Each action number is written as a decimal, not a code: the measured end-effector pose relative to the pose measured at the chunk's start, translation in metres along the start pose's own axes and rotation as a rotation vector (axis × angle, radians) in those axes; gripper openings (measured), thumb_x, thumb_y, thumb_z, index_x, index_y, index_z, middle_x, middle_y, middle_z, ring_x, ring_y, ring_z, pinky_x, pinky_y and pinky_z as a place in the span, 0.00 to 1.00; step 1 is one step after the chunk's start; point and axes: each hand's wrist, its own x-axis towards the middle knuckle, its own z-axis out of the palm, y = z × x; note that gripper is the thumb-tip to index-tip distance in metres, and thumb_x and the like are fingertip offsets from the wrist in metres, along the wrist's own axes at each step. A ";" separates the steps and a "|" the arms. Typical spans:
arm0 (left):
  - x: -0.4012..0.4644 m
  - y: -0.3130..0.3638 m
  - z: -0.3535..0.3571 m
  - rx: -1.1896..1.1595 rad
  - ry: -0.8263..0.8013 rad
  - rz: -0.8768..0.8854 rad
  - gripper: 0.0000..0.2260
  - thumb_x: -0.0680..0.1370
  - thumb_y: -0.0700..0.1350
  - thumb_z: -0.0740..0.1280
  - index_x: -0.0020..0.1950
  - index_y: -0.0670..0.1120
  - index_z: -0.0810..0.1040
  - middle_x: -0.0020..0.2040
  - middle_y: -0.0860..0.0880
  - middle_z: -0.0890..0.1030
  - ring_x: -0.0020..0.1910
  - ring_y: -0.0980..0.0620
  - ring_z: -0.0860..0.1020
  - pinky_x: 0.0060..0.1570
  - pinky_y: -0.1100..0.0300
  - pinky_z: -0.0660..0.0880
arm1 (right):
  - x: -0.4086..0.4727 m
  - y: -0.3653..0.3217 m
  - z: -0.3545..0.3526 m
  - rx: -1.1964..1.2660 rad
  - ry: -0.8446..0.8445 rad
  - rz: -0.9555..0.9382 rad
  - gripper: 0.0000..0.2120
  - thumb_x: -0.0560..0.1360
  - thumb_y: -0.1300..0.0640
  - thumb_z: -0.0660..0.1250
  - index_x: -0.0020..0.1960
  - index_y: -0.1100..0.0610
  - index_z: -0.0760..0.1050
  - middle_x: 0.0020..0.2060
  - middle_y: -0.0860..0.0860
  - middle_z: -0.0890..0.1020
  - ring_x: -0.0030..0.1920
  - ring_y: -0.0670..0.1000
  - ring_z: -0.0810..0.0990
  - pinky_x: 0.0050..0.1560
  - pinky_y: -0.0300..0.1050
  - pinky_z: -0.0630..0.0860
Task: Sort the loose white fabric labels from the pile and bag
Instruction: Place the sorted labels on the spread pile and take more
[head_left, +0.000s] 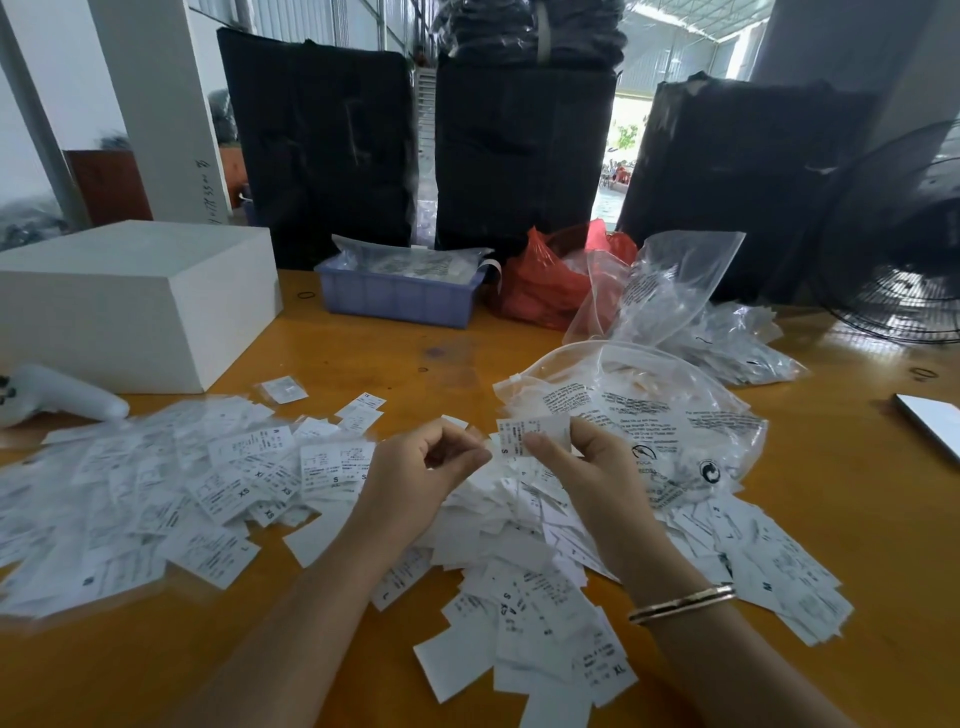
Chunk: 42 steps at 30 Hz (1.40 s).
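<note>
Sorting labels, one in hand

The right hand pinches a small white printed fabric label raised for reading; the left hand, curled, holds nothing I can see above the pile of loose white labels.

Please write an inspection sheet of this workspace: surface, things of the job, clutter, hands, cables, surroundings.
Surface: orange wooden table, glossy, largely covered with labels.
Job's things: loose white labels spread left and in front; printed clear bag lying beside the right hand; one label held up.
Clutter: white box, blue tray, red bag, white handheld device, more clear bags.
Hands: left hand curled, pinching small white pieces; right hand pinching the label, bangle on its wrist.
Cables: nothing seen.
Surroundings: black wrapped bundles behind the table, fan at right.
</note>
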 end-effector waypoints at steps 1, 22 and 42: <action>0.000 -0.001 0.000 0.007 0.002 0.001 0.05 0.68 0.53 0.71 0.40 0.54 0.80 0.36 0.59 0.81 0.34 0.61 0.77 0.36 0.69 0.75 | 0.000 0.000 0.001 -0.019 -0.004 -0.001 0.20 0.71 0.52 0.72 0.47 0.70 0.75 0.42 0.71 0.76 0.36 0.57 0.73 0.38 0.53 0.70; 0.001 -0.001 0.002 -0.016 -0.132 -0.049 0.07 0.68 0.54 0.70 0.45 0.58 0.79 0.38 0.60 0.83 0.40 0.59 0.82 0.42 0.68 0.77 | -0.001 0.004 0.003 -0.258 -0.139 -0.007 0.06 0.76 0.58 0.67 0.42 0.59 0.79 0.28 0.46 0.78 0.28 0.45 0.71 0.31 0.41 0.67; 0.005 0.006 -0.019 0.098 0.144 -0.124 0.05 0.76 0.46 0.69 0.48 0.55 0.77 0.42 0.55 0.80 0.35 0.57 0.80 0.29 0.67 0.76 | 0.002 0.011 0.002 0.025 -0.219 0.075 0.24 0.67 0.63 0.55 0.59 0.48 0.73 0.41 0.50 0.71 0.38 0.44 0.69 0.43 0.36 0.68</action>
